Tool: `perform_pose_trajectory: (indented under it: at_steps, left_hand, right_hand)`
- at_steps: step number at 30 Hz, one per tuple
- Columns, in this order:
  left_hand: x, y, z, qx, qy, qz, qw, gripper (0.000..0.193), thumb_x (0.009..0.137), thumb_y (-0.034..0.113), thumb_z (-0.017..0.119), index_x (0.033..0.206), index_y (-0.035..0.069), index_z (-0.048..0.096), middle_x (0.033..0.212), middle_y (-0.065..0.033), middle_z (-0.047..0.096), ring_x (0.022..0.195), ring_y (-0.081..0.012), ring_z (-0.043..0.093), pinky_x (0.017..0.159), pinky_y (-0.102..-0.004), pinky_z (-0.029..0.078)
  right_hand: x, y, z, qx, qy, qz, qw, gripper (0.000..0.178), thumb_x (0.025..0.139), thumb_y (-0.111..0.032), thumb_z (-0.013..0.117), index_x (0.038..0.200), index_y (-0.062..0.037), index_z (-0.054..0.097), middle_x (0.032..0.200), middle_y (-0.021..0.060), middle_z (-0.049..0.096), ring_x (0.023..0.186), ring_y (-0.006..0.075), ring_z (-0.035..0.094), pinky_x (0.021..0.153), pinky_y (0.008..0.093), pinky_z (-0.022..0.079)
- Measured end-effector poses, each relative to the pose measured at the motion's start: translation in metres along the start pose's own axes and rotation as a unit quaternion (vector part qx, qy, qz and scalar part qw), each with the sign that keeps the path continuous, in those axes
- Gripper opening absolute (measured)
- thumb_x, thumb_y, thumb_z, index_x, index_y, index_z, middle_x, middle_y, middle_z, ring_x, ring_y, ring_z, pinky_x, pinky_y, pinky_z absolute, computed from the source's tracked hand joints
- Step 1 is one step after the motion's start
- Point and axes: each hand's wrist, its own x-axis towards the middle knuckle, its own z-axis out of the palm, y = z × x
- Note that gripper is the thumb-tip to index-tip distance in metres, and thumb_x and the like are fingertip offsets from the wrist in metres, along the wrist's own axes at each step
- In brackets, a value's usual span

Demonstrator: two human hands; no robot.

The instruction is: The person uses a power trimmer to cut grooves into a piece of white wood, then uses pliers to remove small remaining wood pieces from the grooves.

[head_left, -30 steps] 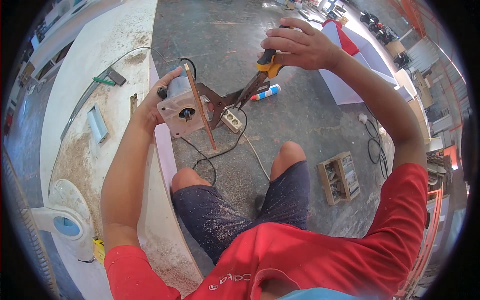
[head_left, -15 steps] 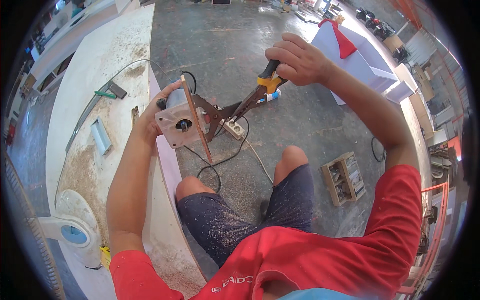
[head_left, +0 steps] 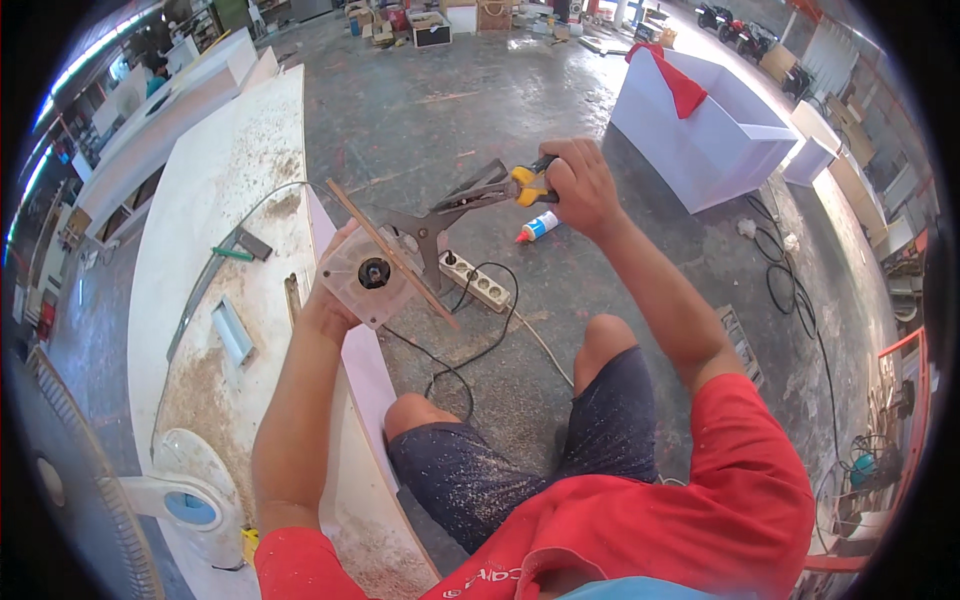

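My left hand [head_left: 333,308] is wrapped round the body of a trim router [head_left: 344,290], which has a square clear base with a dark round opening. A thin wooden strip [head_left: 432,300] stands on edge along the right side of that base. My right hand [head_left: 582,190] is closed round the yellow and black handle of a dark metal clamp [head_left: 468,198]. The clamp's wide jaw end meets the router and strip. Whether it bites on them is hard to see. Most of my left fingers are hidden behind the router.
At my left is a long white board [head_left: 200,330] strewn with sawdust, bearing a green pen [head_left: 232,254] and a light metal piece [head_left: 232,330]. A power strip [head_left: 478,282] with cables and a glue bottle [head_left: 540,226] lie on the floor. A white box [head_left: 690,140] stands far right; a fan [head_left: 90,480] is near left.
My right hand has come down in the picture, and the clamp now lies nearer level. The router and strip have turned a little. My view has tilted up, showing more floor ahead.
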Motion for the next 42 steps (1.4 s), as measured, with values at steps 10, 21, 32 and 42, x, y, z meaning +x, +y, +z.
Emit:
perform_pose_trajectory:
  at_steps: [10,21,32,42]
  left_hand:
    - [-0.005,0.007,0.008,-0.263,0.147,-0.086,0.950,0.040,0.105,0.039,0.050,0.123,0.007,0.066,0.119,-0.0139,0.072,0.108,-0.0294,0.071,0.095,-0.0498,0.061]
    - [0.003,0.005,0.021,-0.221,0.264,-0.096,0.934,0.031,0.104,0.034,0.054,0.121,0.012,0.067,0.116,-0.0084,0.074,0.106,-0.0245,0.073,0.094,-0.0424,0.063]
    - [-0.001,-0.011,-0.017,-0.031,0.313,-0.068,0.947,0.055,0.086,0.048,0.081,0.112,0.004,0.063,0.092,-0.0082,0.068,0.079,-0.0215,0.070,0.076,-0.0393,0.060]
    - [-0.012,0.029,0.021,0.264,0.201,0.050,0.942,0.072,0.079,0.044,0.089,0.130,0.002,0.060,0.111,-0.0083,0.068,0.100,-0.0176,0.067,0.089,-0.0321,0.055]
  right_hand:
    - [-0.020,-0.052,0.055,0.038,0.060,0.203,0.977,0.020,0.076,0.003,0.066,0.090,-0.0036,0.053,0.105,0.0153,0.064,0.097,0.0373,0.062,0.083,0.0473,0.048]
    - [-0.044,-0.095,0.091,0.060,0.070,0.349,0.933,0.022,0.078,0.002,0.068,0.096,-0.0030,0.056,0.108,0.0181,0.064,0.100,0.0404,0.061,0.085,0.0486,0.047]
    - [-0.284,-0.183,0.118,0.025,-0.223,0.804,0.550,0.050,0.083,-0.015,0.075,0.125,0.0024,0.056,0.133,0.0246,0.058,0.128,0.0434,0.052,0.108,0.0535,0.040]
    - [-0.094,-0.106,0.046,0.328,0.123,0.647,0.677,0.064,0.099,-0.033,0.068,0.144,0.0070,0.047,0.143,0.0233,0.056,0.132,0.0331,0.055,0.113,0.0412,0.040]
